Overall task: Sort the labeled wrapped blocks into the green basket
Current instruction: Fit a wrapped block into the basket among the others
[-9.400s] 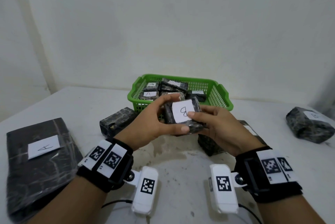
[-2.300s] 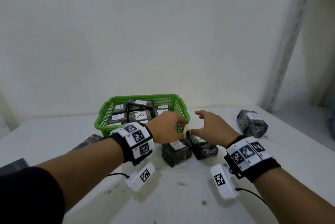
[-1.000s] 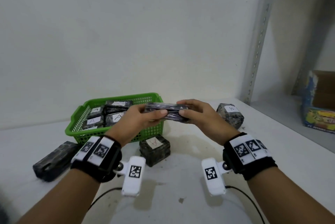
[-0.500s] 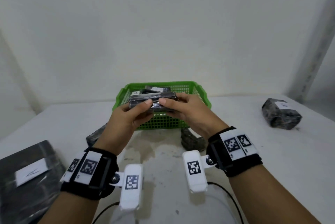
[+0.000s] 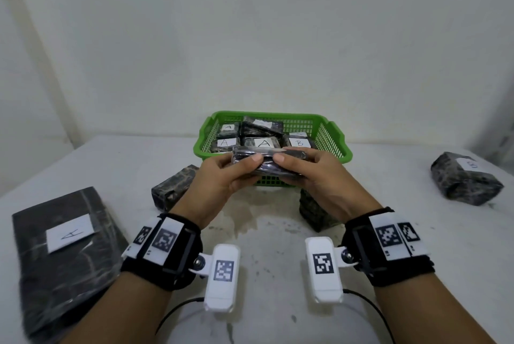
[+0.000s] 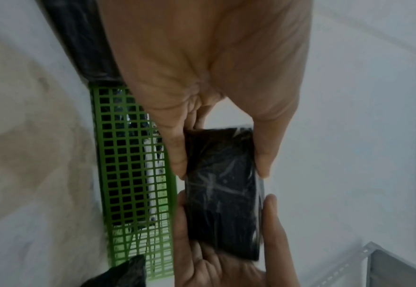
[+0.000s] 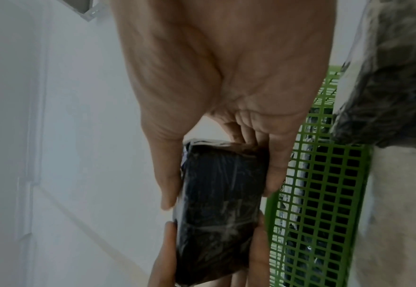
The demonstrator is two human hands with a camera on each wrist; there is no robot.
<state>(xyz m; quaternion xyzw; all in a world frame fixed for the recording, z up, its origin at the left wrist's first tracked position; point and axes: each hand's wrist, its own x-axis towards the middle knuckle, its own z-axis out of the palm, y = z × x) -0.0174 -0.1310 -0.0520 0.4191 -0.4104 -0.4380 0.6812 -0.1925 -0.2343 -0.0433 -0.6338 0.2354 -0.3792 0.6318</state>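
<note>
Green plastic basket [image 5: 333, 137], mesh-walled, at the far middle of the white tabletop [image 5: 272, 235]; holds several dark film-wrapped blocks, among them labelled block "A" [image 5: 263, 143] and labelled block "B" [image 5: 299, 143], label side up.

Held block [image 5: 267, 161]: dark, film-wrapped, flat, lifted off the tabletop just in front of the basket's near wall, level with its rim. No label shows on the faces in view.

Left hand [image 5: 222, 179]: grips the block's left end, thumb on top, fingers [image 6: 177, 155] curled beneath, clamped on the block.

Right hand [image 5: 314, 176]: grips the right end likewise, thumb on top beside the left thumb, fingers [image 7: 275, 170] curled under, clamped on the same block.

Unlabelled-side block [image 5: 173, 187]: lies on the tabletop left of the basket, partly behind the left hand.

Block under right hand [image 5: 314, 212]: stands on the tabletop just before the basket, label hidden.

Right-side block [image 5: 464, 179]: well apart at the right, white label on top, letter blurred.

Large flat wrapped parcel [image 5: 64, 254]: near left edge, white label marked "A".
</note>
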